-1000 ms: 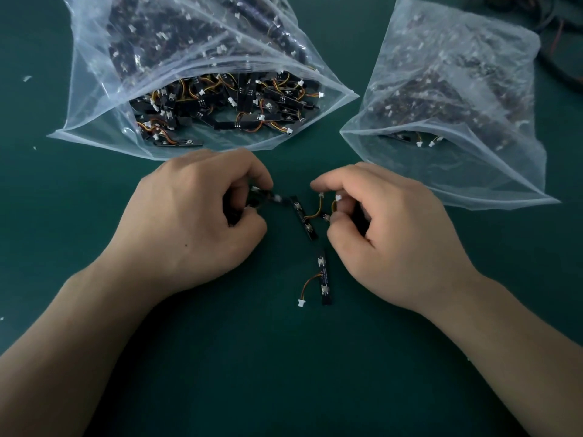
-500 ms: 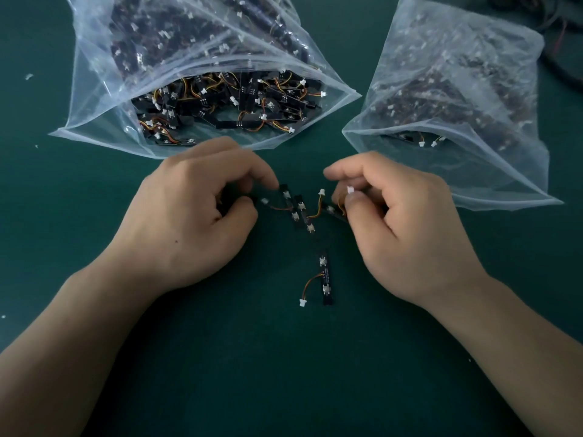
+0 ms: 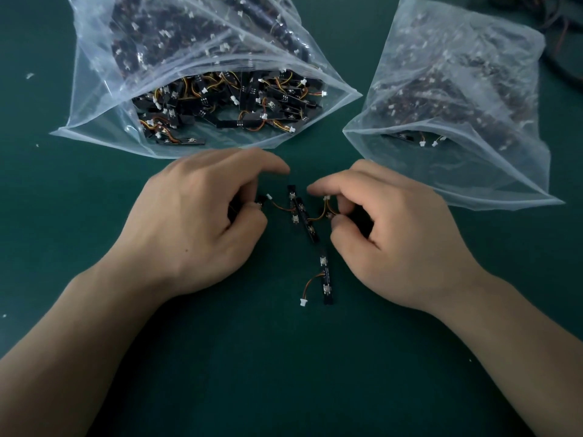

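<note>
Nearest, a lone switch board point(image 3: 326, 279) flat on the green mat point(image 3: 284, 373), between the wrists. Farther up, left hand point(image 3: 195, 222) pinching a small black board point(image 3: 261, 201), right hand point(image 3: 400, 238) pinching a wired board point(image 3: 330, 215), two crossed boards point(image 3: 304, 219) just between them. Beyond, left bag point(image 3: 94, 115) and right bag point(image 3: 492, 178), open-mouthed, stuffed with boards.

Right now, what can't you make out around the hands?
Head view only:
- the black piece gripped by the left hand: mostly hidden under its fingers.
- the pinched board in the right hand: only its end shows past the thumb.
- the right bag: contents blurred by cloudy plastic.
- the cables at top right: cut off by the frame edge.
- the loose board: markings too small to read.
</note>
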Available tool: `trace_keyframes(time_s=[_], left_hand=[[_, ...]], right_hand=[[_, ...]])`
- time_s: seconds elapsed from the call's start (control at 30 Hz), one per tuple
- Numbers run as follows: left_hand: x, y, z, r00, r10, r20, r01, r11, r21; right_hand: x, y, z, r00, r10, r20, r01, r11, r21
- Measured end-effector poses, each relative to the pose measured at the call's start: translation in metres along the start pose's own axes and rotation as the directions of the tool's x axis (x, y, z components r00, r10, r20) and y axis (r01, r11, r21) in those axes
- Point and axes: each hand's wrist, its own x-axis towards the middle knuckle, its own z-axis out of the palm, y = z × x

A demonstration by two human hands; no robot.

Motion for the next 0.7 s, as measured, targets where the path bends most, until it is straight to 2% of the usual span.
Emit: trace_keyframes(time_s=[0.23, 0.4, 0.53, 0.7], left_hand=[[0.0007, 0.0008, 0.0099, 0.997, 0.074, -0.027, -0.07, 0.991, 0.113], [0.0007, -0.0015, 0.008, 0.997, 0.073, -0.01, -0.073, 0.997, 0.027], [-0.0004, -0.0013, 0.0079, 0.997, 0.08, -0.013, -0.08, 0.997, 0.003], [-0.001, -0.0032, 0.0096, 0.983, 0.183, 0.029, -0.185, 0.982, 0.047]], right_hand=[[0.0005, -0.0009, 0.0001, 1.0, -0.018, 0.015, 0.018, 0.999, 0.028], [0.0003, -0.0019, 0.0005, 0.996, -0.058, 0.068, 0.055, 0.997, 0.054], [0.0002, -0.0011, -0.0009, 0.998, -0.05, 0.05, 0.043, 0.992, 0.118], [0.0, 0.0016, -0.0015, 0.999, -0.026, 0.024, 0.021, 0.981, 0.192]])
